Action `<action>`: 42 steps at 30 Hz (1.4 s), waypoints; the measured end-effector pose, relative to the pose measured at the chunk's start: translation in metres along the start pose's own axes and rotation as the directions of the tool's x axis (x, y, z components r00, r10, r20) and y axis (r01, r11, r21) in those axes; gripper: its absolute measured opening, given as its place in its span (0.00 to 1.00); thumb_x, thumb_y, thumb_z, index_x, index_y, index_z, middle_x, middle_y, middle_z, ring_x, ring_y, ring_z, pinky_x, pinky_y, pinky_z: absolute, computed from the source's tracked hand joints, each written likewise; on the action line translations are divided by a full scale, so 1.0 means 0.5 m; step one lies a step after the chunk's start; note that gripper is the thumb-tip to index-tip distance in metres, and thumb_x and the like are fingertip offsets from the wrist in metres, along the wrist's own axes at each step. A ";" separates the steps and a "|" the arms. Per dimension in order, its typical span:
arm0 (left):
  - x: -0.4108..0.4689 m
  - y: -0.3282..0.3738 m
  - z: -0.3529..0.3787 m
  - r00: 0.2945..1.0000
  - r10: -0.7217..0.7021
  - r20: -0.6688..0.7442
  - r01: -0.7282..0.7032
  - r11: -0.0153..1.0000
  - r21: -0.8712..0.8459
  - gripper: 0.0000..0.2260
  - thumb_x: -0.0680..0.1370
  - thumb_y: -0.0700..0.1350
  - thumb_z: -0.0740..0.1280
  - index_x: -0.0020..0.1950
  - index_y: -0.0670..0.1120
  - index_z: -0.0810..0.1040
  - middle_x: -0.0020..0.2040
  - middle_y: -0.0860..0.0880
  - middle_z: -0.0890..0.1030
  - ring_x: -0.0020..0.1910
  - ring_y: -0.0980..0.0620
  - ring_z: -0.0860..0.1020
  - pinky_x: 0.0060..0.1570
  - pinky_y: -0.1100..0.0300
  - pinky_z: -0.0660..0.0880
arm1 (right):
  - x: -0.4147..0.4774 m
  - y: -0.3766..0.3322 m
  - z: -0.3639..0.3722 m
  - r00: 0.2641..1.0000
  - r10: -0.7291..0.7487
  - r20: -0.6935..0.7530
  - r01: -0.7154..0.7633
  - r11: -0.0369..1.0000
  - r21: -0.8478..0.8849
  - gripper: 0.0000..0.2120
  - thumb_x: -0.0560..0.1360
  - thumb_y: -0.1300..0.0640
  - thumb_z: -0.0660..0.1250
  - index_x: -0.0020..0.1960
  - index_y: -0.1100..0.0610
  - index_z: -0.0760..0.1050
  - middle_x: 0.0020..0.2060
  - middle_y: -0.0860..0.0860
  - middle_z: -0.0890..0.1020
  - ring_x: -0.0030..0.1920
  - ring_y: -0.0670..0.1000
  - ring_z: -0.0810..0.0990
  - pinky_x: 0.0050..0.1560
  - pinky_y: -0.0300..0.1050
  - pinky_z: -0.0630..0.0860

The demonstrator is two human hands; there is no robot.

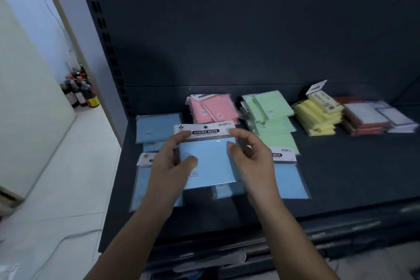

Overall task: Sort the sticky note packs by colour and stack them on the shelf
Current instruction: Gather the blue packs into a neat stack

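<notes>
A blue sticky note pack [210, 161] with a white "STICKY NOTE" header hangs above the dark shelf [341, 179]. My left hand [169, 166] grips its left edge, thumb on the front. My right hand [251, 154] pinches its right edge. More blue packs lie on the shelf: one at the back left [156, 127], one under my left hand [142, 177], one at the right [289, 179]. Behind them stand a pink stack [213, 109], a green stack [270, 116] and a yellow stack [318, 118].
Red and white packs [372, 118] are piled at the far right of the shelf. The shelf's slotted upright [106, 36] rises at the left. Several bottles [80, 91] stand on the pale floor beyond it. Lower shelf edges [318, 234] run below.
</notes>
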State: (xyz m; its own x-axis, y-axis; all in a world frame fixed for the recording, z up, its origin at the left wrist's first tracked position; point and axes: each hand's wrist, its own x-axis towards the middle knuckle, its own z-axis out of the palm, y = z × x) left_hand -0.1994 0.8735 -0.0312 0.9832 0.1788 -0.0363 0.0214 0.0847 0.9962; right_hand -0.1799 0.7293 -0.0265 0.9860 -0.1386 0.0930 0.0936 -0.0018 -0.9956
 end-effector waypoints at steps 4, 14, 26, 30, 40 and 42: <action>-0.004 -0.019 0.084 0.985 0.082 0.149 -0.112 0.972 0.206 0.24 0.72 0.32 0.67 0.52 0.62 0.73 0.48 0.48 0.77 0.40 0.56 0.75 0.37 0.74 0.71 | 0.003 0.014 -0.096 0.982 -0.038 -0.183 0.003 0.983 -0.185 0.11 0.76 0.63 0.64 0.50 0.49 0.79 0.28 0.41 0.70 0.24 0.42 0.66 0.27 0.31 0.63; 0.001 -0.070 0.241 0.895 -0.009 0.445 -0.307 0.711 0.632 0.26 0.75 0.39 0.67 0.72 0.44 0.65 0.75 0.50 0.58 0.70 0.50 0.63 0.70 0.58 0.62 | 0.000 0.072 -0.247 0.954 -0.076 -0.291 -0.123 0.783 -0.610 0.14 0.77 0.62 0.63 0.62 0.56 0.74 0.57 0.50 0.75 0.56 0.48 0.73 0.53 0.34 0.65; 0.020 -0.023 0.183 0.902 0.391 0.182 -0.421 0.707 0.568 0.13 0.70 0.35 0.71 0.52 0.44 0.79 0.59 0.51 0.73 0.62 0.53 0.68 0.61 0.74 0.57 | 0.005 0.023 -0.163 0.907 -0.420 0.007 0.344 0.732 -0.588 0.12 0.72 0.69 0.59 0.48 0.59 0.78 0.45 0.49 0.80 0.47 0.46 0.76 0.49 0.37 0.72; 0.064 -0.022 0.059 0.920 0.358 -0.162 -0.166 0.727 0.666 0.15 0.71 0.36 0.69 0.57 0.44 0.77 0.63 0.45 0.74 0.65 0.46 0.67 0.66 0.51 0.63 | 0.021 0.022 -0.040 0.948 -0.157 0.278 0.247 0.911 -0.329 0.14 0.75 0.67 0.61 0.57 0.57 0.78 0.50 0.47 0.81 0.50 0.41 0.78 0.51 0.27 0.70; 0.089 -0.038 -0.087 0.971 -0.094 -0.219 0.185 0.880 0.438 0.23 0.75 0.42 0.67 0.69 0.46 0.68 0.61 0.47 0.76 0.57 0.48 0.76 0.59 0.51 0.73 | 0.078 0.064 0.141 0.954 0.159 0.255 -0.097 0.966 -0.242 0.14 0.75 0.66 0.60 0.56 0.55 0.77 0.52 0.51 0.81 0.53 0.47 0.79 0.56 0.37 0.74; 0.090 -0.036 -0.095 0.961 -0.096 -0.259 0.186 0.919 0.347 0.21 0.75 0.44 0.68 0.67 0.45 0.71 0.60 0.47 0.78 0.56 0.47 0.78 0.59 0.48 0.74 | 0.078 0.061 0.154 0.978 0.116 0.173 -0.092 0.985 -0.144 0.16 0.75 0.67 0.60 0.48 0.48 0.78 0.45 0.44 0.82 0.47 0.43 0.79 0.51 0.30 0.73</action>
State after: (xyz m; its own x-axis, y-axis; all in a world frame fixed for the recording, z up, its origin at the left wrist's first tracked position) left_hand -0.1642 0.9264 -0.0543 0.8959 0.4177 -0.1515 0.2652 -0.2291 0.9366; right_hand -0.1278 0.8002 -0.0524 0.9991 0.0357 -0.0231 -0.0182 -0.1314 -0.9912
